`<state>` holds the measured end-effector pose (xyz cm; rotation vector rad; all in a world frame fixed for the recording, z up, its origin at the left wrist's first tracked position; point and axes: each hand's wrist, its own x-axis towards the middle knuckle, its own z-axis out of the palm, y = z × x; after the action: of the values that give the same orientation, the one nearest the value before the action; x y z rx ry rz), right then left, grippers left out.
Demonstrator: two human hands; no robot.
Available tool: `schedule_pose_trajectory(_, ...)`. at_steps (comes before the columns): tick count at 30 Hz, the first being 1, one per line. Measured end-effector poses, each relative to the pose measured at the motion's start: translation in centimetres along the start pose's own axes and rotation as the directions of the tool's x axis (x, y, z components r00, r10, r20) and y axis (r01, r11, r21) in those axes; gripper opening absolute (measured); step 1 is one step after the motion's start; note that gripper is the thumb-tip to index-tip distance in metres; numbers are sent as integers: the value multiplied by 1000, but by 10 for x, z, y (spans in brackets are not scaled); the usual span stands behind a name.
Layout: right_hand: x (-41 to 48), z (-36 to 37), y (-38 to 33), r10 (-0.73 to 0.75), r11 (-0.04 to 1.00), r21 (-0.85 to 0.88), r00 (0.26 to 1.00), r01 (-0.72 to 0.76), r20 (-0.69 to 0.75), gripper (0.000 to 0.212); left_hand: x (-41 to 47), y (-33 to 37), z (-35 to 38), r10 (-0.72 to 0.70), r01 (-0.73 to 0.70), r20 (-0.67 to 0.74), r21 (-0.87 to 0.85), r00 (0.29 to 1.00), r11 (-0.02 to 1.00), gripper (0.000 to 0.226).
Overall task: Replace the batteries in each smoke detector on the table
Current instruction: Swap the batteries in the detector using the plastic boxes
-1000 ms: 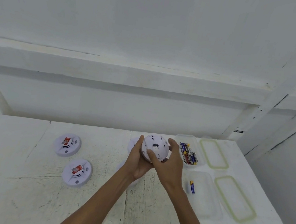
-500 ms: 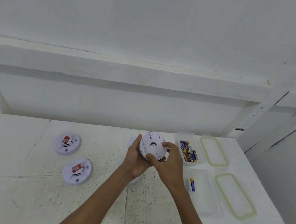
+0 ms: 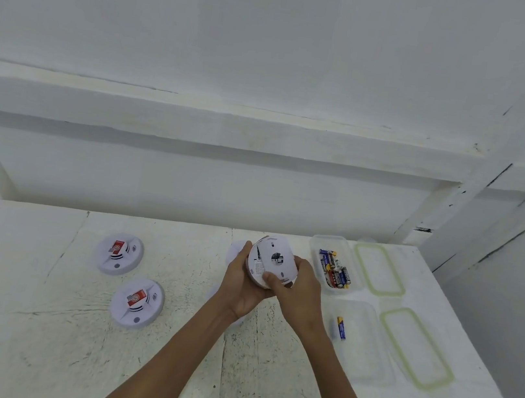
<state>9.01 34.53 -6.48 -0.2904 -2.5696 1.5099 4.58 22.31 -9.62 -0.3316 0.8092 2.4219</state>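
A round white smoke detector (image 3: 274,262) is held tilted just right of the frame's centre, above the table (image 3: 13,332), back plate toward the camera. The left hand (image 3: 241,286) cups its left edge with curled fingers. The right hand (image 3: 303,295) grips the right edge, thumb on the lower rim. At centre left lie a far detector (image 3: 119,254) and a near detector (image 3: 137,303). At right, an upper tub (image 3: 315,249) holds loose batteries (image 3: 334,271) and a lower tub (image 3: 364,350) holds a single battery (image 3: 341,327).
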Motion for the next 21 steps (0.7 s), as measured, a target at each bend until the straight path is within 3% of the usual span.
schedule_pose_trajectory(4, 2, -2, 2, 10, 997, 70, 1000, -8, -25, 24, -1, 2, -2, -1, 0, -4, -27, 1000, 1000, 62)
schedule_pose_trajectory(7, 3, -5, 4, 112, 977, 191, 989, -92, -93, 35, -3, 5, -6, -1, 0, -10, -34, 1000, 999, 57)
schedule_pose_trajectory(13, 4, -19, 14, 156, 952, 286, 977, -110, -144, 23, -11, 6, -21, -24, 24, 11, -22, 1000, 999, 65)
schedule_pose_trajectory(17, -1, -15, 34, 208, 959, 229, 963, -166, -172, 21, -22, 5, -32, -29, 30, 56, -21, 998, 999, 65)
schedule_pose_trajectory(21, -11, -10, 53, 229, 973, 47, 961, -224, -154, 21, -28, 4, -43, -21, 21, 43, 1, 999, 1000, 56)
